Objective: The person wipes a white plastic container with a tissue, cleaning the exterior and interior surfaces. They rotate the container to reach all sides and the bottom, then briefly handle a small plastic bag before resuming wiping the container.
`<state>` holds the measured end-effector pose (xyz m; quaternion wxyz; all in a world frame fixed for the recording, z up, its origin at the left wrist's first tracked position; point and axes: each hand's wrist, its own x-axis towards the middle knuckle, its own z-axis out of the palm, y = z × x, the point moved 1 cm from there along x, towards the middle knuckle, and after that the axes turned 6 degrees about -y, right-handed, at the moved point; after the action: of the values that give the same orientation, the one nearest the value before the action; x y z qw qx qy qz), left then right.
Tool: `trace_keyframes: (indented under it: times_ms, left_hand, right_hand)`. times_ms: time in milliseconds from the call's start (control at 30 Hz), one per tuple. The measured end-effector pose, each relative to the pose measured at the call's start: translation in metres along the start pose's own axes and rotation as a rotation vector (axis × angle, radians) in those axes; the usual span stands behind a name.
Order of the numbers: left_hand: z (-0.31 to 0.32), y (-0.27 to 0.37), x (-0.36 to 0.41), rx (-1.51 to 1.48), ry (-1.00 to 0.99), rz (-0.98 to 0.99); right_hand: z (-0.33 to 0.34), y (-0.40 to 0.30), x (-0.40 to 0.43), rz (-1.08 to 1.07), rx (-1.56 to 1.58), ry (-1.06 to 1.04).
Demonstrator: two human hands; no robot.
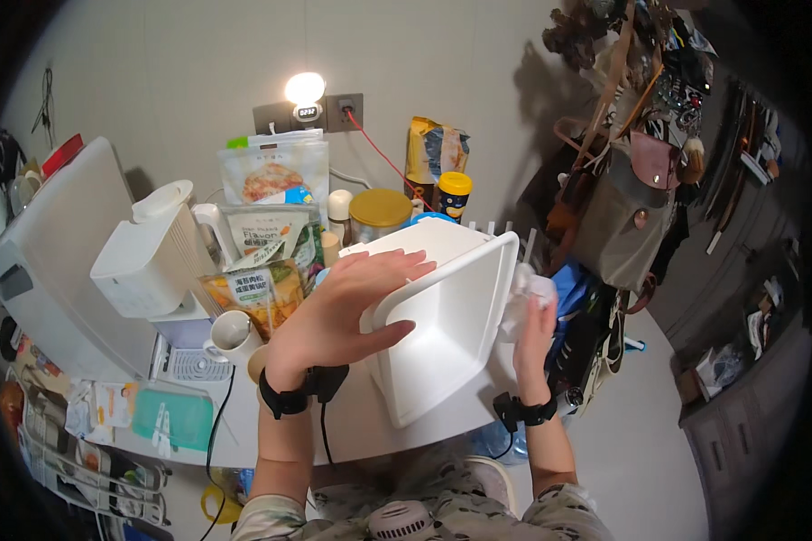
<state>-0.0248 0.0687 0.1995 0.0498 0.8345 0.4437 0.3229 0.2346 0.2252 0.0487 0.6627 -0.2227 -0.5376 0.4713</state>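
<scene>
A white plastic bin (440, 338) is tilted above the front of the white table, its open mouth turned towards me. The inside that shows is bare. My left hand (358, 308) grips its left side, the thumb over the rim and the fingers spread on the outer wall. On the right, my right hand (538, 335) holds a crumpled white tissue or cloth (524, 294) beside the bin's outer wall. Whether the wad touches the wall is hard to tell. Both wrists wear black bands with small devices and cables.
Left of the bin stand a mug (235, 336), a white countertop appliance (145, 253) and snack pouches (264, 291). Behind it are a gold-lidded jar (380, 209) and a yellow-capped canister (455, 193). Bags (629, 203) hang at right. A black cable (220, 422) crosses the table's front edge (406, 450).
</scene>
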Motion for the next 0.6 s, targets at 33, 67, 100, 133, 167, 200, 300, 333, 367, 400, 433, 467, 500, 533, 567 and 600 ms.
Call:
trace_keyframes:
  times_ms: [33, 67, 100, 133, 167, 200, 300, 333, 367, 400, 433, 467, 500, 533, 567, 600]
  left_hand:
    - [0.002, -0.001, 0.0, -0.008, 0.011, 0.019]
    - [0.004, -0.003, 0.0, -0.006, 0.028, 0.029]
    - [0.005, -0.004, -0.001, -0.002, 0.045, 0.039]
    - [0.007, -0.004, -0.002, 0.001, 0.065, 0.044]
    - [0.008, -0.004, -0.003, 0.002, 0.081, 0.049]
    - [0.01, -0.003, -0.004, 0.007, 0.09, 0.045]
    - [0.014, 0.0, -0.006, -0.017, 0.129, 0.036]
    - [0.015, 0.001, -0.006, -0.01, 0.124, 0.028]
    - [0.014, 0.001, -0.006, -0.003, 0.118, 0.02]
    - [0.014, 0.002, -0.006, 0.007, 0.114, 0.014]
    - [0.014, 0.002, -0.005, 0.012, 0.106, 0.005]
    - [0.015, 0.003, -0.005, 0.018, 0.101, -0.003]
    - [0.015, 0.003, -0.004, 0.029, 0.098, -0.012]
    - [0.015, 0.004, -0.004, 0.029, 0.099, -0.017]
    - [0.015, 0.005, -0.004, 0.035, 0.104, -0.022]
    - [0.016, 0.005, -0.004, 0.04, 0.109, -0.027]
  right_hand:
    - [-0.001, -0.004, -0.007, -0.057, -0.164, 0.007]
    - [-0.001, -0.01, -0.015, -0.175, -0.283, -0.004]
    - [0.001, -0.016, -0.021, -0.262, -0.385, -0.006]
    - [0.001, -0.027, -0.022, -0.575, -0.77, -0.264]
    - [0.003, -0.037, -0.023, -0.903, -1.083, -0.479]
    - [0.008, -0.039, -0.02, -0.827, -1.26, -0.662]
    - [0.029, -0.034, 0.009, -0.741, -1.457, -0.802]
    - [0.035, -0.029, 0.022, -0.725, -1.492, -0.808]
    - [0.042, -0.023, 0.035, -0.865, -1.465, -0.725]
    - [0.044, -0.017, 0.041, -0.843, -1.524, -0.753]
    - [0.046, -0.011, 0.045, -0.788, -1.604, -0.769]
    - [0.049, -0.005, 0.046, -0.842, -1.619, -0.761]
    - [0.047, 0.0, 0.044, -0.778, -1.757, -0.813]
    - [0.046, 0.004, 0.04, -0.823, -1.892, -0.824]
    - [0.045, 0.007, 0.035, -0.829, -2.064, -0.888]
    - [0.044, 0.01, 0.029, -0.903, -2.131, -0.893]
